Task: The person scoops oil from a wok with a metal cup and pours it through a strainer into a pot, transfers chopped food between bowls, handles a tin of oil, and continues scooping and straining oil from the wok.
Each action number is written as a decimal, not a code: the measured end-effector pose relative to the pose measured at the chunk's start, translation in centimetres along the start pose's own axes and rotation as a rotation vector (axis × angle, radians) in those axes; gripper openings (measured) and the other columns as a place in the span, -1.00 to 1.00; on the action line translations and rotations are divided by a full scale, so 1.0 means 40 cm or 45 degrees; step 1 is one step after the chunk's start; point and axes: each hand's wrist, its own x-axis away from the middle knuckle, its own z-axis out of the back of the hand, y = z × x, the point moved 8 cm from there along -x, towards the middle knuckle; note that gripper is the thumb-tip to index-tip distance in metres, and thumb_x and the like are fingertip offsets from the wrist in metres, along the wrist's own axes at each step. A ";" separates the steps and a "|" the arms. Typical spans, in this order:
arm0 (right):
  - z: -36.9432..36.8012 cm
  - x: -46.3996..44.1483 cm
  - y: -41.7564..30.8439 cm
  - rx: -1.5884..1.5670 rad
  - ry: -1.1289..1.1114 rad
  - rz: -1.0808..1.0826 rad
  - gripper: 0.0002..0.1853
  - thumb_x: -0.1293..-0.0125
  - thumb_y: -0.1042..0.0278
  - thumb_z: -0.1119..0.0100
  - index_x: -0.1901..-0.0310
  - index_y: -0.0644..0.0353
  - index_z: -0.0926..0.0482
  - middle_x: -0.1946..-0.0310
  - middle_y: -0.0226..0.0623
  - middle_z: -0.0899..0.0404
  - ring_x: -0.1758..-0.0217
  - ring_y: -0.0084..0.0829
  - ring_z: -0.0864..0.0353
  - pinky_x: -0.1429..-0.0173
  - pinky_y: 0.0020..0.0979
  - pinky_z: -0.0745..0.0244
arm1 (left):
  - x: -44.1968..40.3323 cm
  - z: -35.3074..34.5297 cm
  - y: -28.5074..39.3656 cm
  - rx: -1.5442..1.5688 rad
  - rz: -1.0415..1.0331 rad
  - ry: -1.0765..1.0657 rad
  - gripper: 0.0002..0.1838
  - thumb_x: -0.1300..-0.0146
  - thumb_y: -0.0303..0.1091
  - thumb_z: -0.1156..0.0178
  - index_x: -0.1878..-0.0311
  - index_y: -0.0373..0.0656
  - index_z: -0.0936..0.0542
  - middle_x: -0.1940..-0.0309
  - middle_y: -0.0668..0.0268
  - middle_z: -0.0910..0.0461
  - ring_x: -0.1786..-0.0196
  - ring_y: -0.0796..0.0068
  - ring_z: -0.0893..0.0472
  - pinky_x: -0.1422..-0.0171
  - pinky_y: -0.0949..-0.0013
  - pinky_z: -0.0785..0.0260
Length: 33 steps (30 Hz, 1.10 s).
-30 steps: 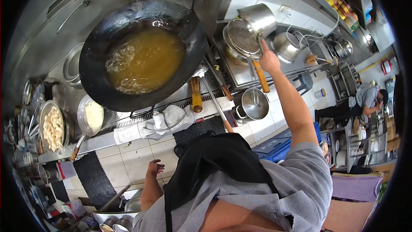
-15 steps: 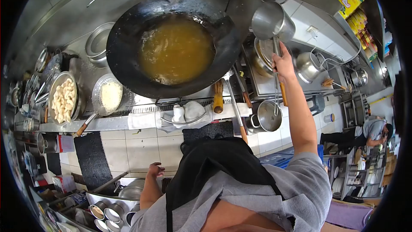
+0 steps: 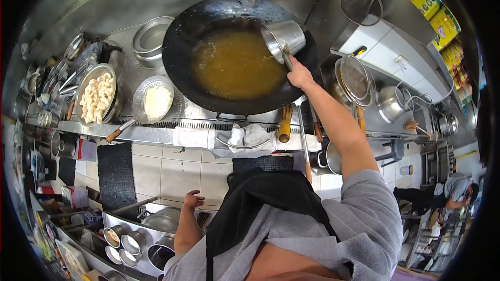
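From here I see the right hand point(image 3: 300, 73) wrapped tight around the handle of a metal pot point(image 3: 290, 37), which is tipped over the wok point(image 3: 179, 54) at its two o'clock, mouth facing nine; I can't tell whether they touch. Amber liquid point(image 3: 229, 70) lies in the wok. The left hand point(image 3: 194, 199) hangs below the counter point(image 3: 122, 54), between six and seven o'clock, fingers loosely parted. On the counter, a perforated ladle point(image 3: 140, 96) of pale food sits at eight, with a bowl point(image 3: 117, 106) of whitish pieces just beyond it.

The pot point(image 3: 291, 37) is glossy metal, the apron point(image 3: 271, 187) matt cloth.
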 end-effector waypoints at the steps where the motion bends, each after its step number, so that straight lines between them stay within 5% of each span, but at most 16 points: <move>1: -0.012 0.000 -0.006 0.095 -0.025 -0.075 -0.21 -0.12 0.45 0.00 -0.46 -0.06 -0.10 -0.07 0.10 -0.55 -0.11 0.00 -0.58 -0.14 -0.11 -0.48 | 0.004 0.004 -0.025 0.040 0.016 0.009 -0.42 -0.20 -0.68 0.14 -0.31 -0.04 -0.34 0.19 0.09 -0.67 0.35 0.32 -0.66 0.38 0.27 -0.51; 7: -0.069 -0.040 -0.040 0.233 -0.095 -0.165 -0.17 -0.11 0.43 0.01 -0.49 -0.10 -0.03 -0.06 0.12 -0.55 -0.18 0.02 -0.53 -0.26 -0.09 -0.39 | 0.074 0.006 -0.132 0.199 0.091 0.069 -0.42 -0.20 -0.67 0.14 -0.32 -0.07 -0.34 0.23 0.16 -0.67 0.43 0.42 -0.61 0.40 0.30 -0.51; 10: -0.119 -0.072 -0.079 0.220 -0.018 -0.050 -0.17 -0.11 0.45 0.02 -0.49 -0.04 -0.02 -0.01 0.11 -0.59 0.08 -0.02 -0.66 0.01 -0.12 -0.54 | 0.103 0.005 -0.153 0.330 0.064 0.088 -0.41 -0.18 -0.68 0.12 -0.31 -0.07 -0.34 0.22 0.17 -0.66 0.44 0.44 -0.60 0.40 0.32 -0.51; 12: -0.161 -0.064 -0.101 -0.167 -0.130 -0.154 -0.17 -0.11 0.50 0.03 -0.49 0.02 -0.03 0.06 0.10 -0.61 0.45 -0.16 -0.63 0.40 -0.22 -0.51 | 0.116 0.002 -0.156 0.374 0.065 0.103 -0.40 -0.17 -0.68 0.11 -0.31 -0.09 -0.34 0.23 0.17 -0.65 0.46 0.44 -0.60 0.42 0.35 -0.51; 13: -0.178 -0.066 -0.119 -0.282 -0.095 -0.119 -0.16 -0.11 0.55 0.02 -0.49 0.03 -0.02 0.24 -0.01 -0.61 0.67 -0.35 -0.43 0.63 -0.32 -0.31 | 0.121 -0.003 -0.153 0.386 0.055 0.110 -0.40 -0.16 -0.69 0.11 -0.31 -0.09 -0.33 0.24 0.16 -0.65 0.46 0.44 -0.60 0.43 0.35 -0.50; 14: -0.193 -0.069 -0.140 -0.280 -0.109 -0.105 -0.16 -0.11 0.55 0.02 -0.49 0.03 -0.02 0.24 -0.01 -0.61 0.67 -0.35 -0.43 0.63 -0.32 -0.31 | 0.129 -0.007 -0.149 0.393 0.044 0.114 -0.39 -0.15 -0.69 0.11 -0.32 -0.09 -0.33 0.25 0.16 -0.65 0.46 0.44 -0.60 0.45 0.36 -0.50; 15: -0.211 -0.063 -0.166 -0.437 -0.178 -0.139 -0.16 -0.12 0.56 0.01 -0.49 0.04 0.01 0.30 -0.07 -0.57 0.66 -0.37 -0.43 0.63 -0.33 -0.30 | 0.127 -0.009 -0.150 0.322 0.050 0.080 -0.41 -0.19 -0.64 0.10 -0.33 -0.08 -0.29 0.16 0.16 -0.65 0.34 0.43 -0.62 0.25 0.28 -0.53; 22: -0.266 -0.034 -0.347 -1.176 -0.528 -0.252 -0.16 -0.19 0.60 -0.01 -0.49 0.10 0.10 0.45 -0.28 -0.40 0.57 -0.45 -0.40 0.59 -0.43 -0.25 | 0.140 -0.003 -0.157 0.370 0.052 0.103 -0.41 -0.17 -0.67 0.10 -0.30 -0.07 -0.34 0.20 0.17 -0.65 0.37 0.43 -0.62 0.28 0.28 -0.56; 23: -0.258 -0.031 -0.358 -1.330 -0.480 -0.265 -0.40 -0.19 0.59 -0.02 -0.30 0.14 -0.18 0.45 -0.26 -0.40 0.55 -0.46 -0.41 0.57 -0.47 -0.27 | 0.144 0.000 -0.157 0.379 0.047 0.101 -0.42 -0.16 -0.67 0.10 -0.29 -0.07 -0.35 0.21 0.17 -0.65 0.38 0.42 -0.62 0.29 0.27 -0.56; 24: -0.256 -0.037 -0.358 -1.332 -0.476 -0.267 -0.40 -0.19 0.59 -0.02 -0.30 0.14 -0.18 0.45 -0.26 -0.40 0.55 -0.46 -0.41 0.57 -0.47 -0.27 | 0.144 0.001 -0.158 0.388 0.043 0.098 -0.42 -0.16 -0.67 0.10 -0.28 -0.06 -0.37 0.22 0.17 -0.65 0.39 0.42 -0.61 0.29 0.27 -0.56; 26: -0.255 -0.062 -0.372 -1.915 -0.537 -0.379 -0.80 -0.21 0.58 -0.02 0.15 0.20 -0.31 0.46 -0.24 -0.35 0.54 -0.43 -0.43 0.59 -0.47 -0.30 | 0.145 0.006 -0.162 0.376 0.041 0.106 -0.43 -0.18 -0.65 0.09 -0.29 -0.08 -0.35 0.25 0.17 -0.65 0.43 0.43 -0.61 0.37 0.31 -0.55; 27: -0.258 -0.066 -0.374 -2.151 -0.637 -0.551 -0.84 -0.22 0.57 -0.04 0.23 0.25 -0.27 0.47 -0.22 -0.33 0.53 -0.42 -0.42 0.57 -0.50 -0.31 | 0.145 0.012 -0.167 0.366 0.040 0.116 -0.44 -0.20 -0.63 0.09 -0.30 -0.10 -0.34 0.28 0.16 -0.65 0.48 0.45 -0.61 0.44 0.36 -0.53; 33: -0.218 -0.022 -0.386 -2.525 -0.729 -0.538 -0.82 -0.27 0.55 -0.01 0.22 0.28 -0.21 0.47 -0.20 -0.32 0.52 -0.43 -0.40 0.55 -0.51 -0.31 | 0.139 0.046 -0.176 0.247 0.045 0.134 -0.49 -0.22 -0.62 0.08 -0.26 -0.08 -0.38 0.27 0.18 -0.66 0.41 0.44 -0.62 0.41 0.35 -0.53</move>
